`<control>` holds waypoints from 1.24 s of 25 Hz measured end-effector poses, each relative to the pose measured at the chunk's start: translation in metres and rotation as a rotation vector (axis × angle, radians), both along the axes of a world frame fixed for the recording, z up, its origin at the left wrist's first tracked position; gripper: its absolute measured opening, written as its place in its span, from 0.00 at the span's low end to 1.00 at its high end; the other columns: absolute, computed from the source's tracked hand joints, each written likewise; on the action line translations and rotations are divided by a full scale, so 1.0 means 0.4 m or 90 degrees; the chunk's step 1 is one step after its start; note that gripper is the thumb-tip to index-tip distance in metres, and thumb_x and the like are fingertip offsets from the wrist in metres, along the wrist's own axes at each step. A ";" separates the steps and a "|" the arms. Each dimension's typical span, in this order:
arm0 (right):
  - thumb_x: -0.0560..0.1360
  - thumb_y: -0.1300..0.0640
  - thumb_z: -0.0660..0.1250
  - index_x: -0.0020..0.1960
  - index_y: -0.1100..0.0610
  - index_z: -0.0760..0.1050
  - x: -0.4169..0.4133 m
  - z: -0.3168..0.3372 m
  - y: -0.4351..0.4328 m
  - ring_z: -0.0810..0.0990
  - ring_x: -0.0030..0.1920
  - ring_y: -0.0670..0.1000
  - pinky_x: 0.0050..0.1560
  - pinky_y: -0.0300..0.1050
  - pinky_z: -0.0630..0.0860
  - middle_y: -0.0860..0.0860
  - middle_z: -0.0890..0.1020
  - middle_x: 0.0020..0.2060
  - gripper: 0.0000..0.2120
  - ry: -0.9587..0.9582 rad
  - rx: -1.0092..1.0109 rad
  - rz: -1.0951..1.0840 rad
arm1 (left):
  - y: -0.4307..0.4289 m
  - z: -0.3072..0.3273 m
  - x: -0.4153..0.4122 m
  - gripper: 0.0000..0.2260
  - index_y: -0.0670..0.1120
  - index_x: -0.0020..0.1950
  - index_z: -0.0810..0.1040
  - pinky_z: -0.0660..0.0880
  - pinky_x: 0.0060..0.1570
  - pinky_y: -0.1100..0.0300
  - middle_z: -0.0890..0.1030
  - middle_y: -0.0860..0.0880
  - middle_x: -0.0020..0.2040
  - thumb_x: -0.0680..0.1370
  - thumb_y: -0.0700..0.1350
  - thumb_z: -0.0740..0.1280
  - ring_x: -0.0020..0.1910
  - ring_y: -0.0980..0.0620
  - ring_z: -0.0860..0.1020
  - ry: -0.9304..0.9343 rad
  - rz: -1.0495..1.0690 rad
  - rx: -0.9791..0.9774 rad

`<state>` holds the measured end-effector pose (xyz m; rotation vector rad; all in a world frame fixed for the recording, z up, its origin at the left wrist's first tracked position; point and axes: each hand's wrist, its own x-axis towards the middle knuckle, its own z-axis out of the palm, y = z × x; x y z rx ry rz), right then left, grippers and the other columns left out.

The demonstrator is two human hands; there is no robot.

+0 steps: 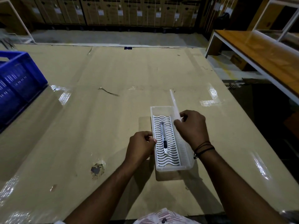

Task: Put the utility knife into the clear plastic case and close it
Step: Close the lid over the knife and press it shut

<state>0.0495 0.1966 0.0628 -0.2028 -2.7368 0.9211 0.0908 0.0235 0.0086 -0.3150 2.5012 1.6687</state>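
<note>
The utility knife (163, 138) lies lengthwise on the white wavy grid inside the clear plastic case (175, 168), which rests on a cardboard-covered table (97, 126). The left hand (140, 145) pinches the case's left wall, fingers closed on the rim. The right hand (191, 126) grips the lid (174, 103) (standing nearly upright along the right edge), so the case is open. 1 blue crate (17, 78) sits far left.

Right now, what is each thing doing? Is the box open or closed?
Clear plastic case: open.
Lid: raised, held up.
Utility knife: lying inside on the wavy insert.
Left hand: holding the case's left rim.
Right hand: gripping the lid.
Blue crate: resting on the table.
</note>
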 end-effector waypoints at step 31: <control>0.75 0.45 0.69 0.73 0.55 0.70 0.015 -0.141 0.028 0.72 0.67 0.61 0.68 0.59 0.71 0.58 0.73 0.66 0.30 -0.136 -0.017 -0.072 | -0.030 -0.036 0.024 0.15 0.48 0.67 0.81 0.87 0.41 0.47 0.83 0.42 0.43 0.82 0.38 0.67 0.34 0.45 0.82 -0.042 0.056 0.178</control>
